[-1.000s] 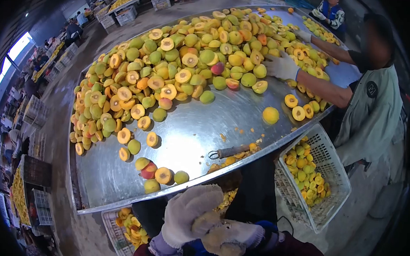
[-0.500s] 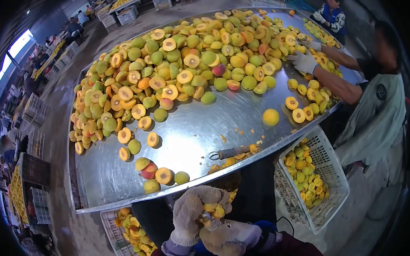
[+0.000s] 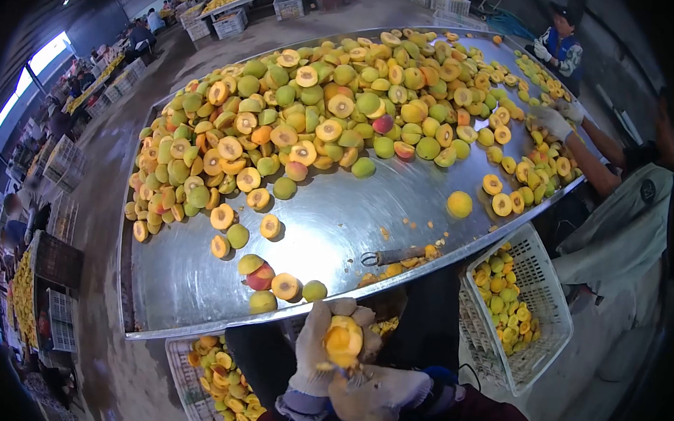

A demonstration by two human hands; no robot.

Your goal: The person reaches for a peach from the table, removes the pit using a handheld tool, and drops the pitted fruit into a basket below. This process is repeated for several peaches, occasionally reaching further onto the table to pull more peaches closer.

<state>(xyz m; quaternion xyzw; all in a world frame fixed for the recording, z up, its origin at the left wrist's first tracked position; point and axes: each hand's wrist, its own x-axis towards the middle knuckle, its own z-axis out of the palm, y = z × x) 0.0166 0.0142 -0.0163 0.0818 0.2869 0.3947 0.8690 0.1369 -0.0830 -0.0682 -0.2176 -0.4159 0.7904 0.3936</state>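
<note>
Head view. We find the left hand (image 3: 322, 347) in a worn glove, closed around 1 peach half (image 3: 343, 339) with the yellow cut face turned up toward the camera. The right hand (image 3: 381, 396), also gloved, sits just below and right of it, fingers curled against the fruit's lower edge; whether it grips a tool we cannot tell. Both hands hang in front of the counter's (image 3: 328, 225) near rim.

Progress, as we judge it: well short of finished. Beyond the hands a large heap of peach halves (image 3: 318, 126) covers the far part of the counter, with 5 pieces (image 3: 280, 282) lying just above the left hand. A pitting tool (image 3: 392, 255) rests idle up and right of the hands. Processed fruit shows in the white basket (image 3: 529, 327) far right and the crate (image 3: 206, 379) below left of the hands, neither full.

A co-worker's gloved hand (image 3: 551, 123) sorts fruit at the far right edge.
</note>
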